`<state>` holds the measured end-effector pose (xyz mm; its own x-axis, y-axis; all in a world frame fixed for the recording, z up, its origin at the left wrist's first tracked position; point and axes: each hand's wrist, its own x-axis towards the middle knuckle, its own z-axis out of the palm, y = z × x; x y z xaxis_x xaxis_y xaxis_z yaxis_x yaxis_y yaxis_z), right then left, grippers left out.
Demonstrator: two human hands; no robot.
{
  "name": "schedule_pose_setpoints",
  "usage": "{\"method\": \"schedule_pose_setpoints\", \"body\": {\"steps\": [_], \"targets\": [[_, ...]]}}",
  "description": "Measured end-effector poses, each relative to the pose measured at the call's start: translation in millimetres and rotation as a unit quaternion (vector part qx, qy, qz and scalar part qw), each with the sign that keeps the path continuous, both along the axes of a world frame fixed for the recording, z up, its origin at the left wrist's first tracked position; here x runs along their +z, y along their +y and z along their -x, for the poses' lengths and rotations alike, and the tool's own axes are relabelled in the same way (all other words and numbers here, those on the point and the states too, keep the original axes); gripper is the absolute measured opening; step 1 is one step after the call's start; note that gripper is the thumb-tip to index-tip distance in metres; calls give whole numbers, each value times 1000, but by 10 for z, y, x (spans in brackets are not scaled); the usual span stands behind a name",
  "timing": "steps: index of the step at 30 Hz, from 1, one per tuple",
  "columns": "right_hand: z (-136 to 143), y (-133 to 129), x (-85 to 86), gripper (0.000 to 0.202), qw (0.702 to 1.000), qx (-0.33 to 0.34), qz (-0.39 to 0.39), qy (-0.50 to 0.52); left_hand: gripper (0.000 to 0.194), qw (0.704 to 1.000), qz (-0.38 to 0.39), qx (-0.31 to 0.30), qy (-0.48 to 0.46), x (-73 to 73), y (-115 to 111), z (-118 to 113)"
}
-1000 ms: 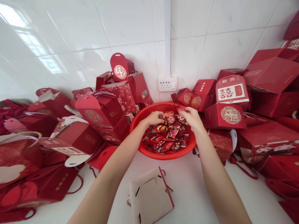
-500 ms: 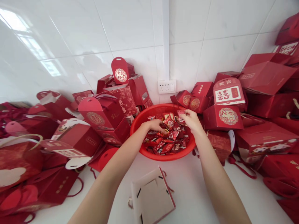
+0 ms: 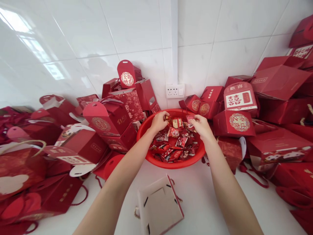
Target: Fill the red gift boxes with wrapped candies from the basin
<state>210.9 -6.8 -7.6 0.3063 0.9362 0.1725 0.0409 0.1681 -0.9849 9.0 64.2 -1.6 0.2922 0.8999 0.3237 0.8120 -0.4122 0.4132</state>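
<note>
A red plastic basket [image 3: 176, 165] full of red-wrapped candies [image 3: 174, 147] stands against the wall in front of me. At its back left, my left hand [image 3: 159, 122] is closed on a gold-wrapped candy [image 3: 168, 117]. Over the right side of the basket, my right hand [image 3: 202, 127] pinches a red candy packet [image 3: 190, 120]. Below the basket, an open gift box [image 3: 162, 209] with a pale inside and rope handles lies on the white table, nearer to me.
Red gift boxes are heaped at the left [image 3: 105, 119] and at the right [image 3: 236, 122] of the basket. A white socket panel [image 3: 175, 91] sits on the tiled wall [image 3: 137, 29] behind it. Cord handles [image 3: 84, 197] trail onto the table [image 3: 198, 195].
My left hand has moved up and back from the middle of the candies to the basket's left rear, with a gold-wrapped candy in its fingers. My right hand has hardly moved.
</note>
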Motion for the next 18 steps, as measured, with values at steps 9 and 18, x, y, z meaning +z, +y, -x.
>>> {"method": "schedule_pose_setpoints", "body": {"steps": [9, 18], "targets": [[-13, 21, -30, 19, 1000, -2, -5, -1, 35, 999, -13, 18, 35, -2, -16, 37], [-21, 13, -49, 20, 1000, 3, -1, -3, 24, 969, 121, -157, 149, -110, -112, -168]]}}
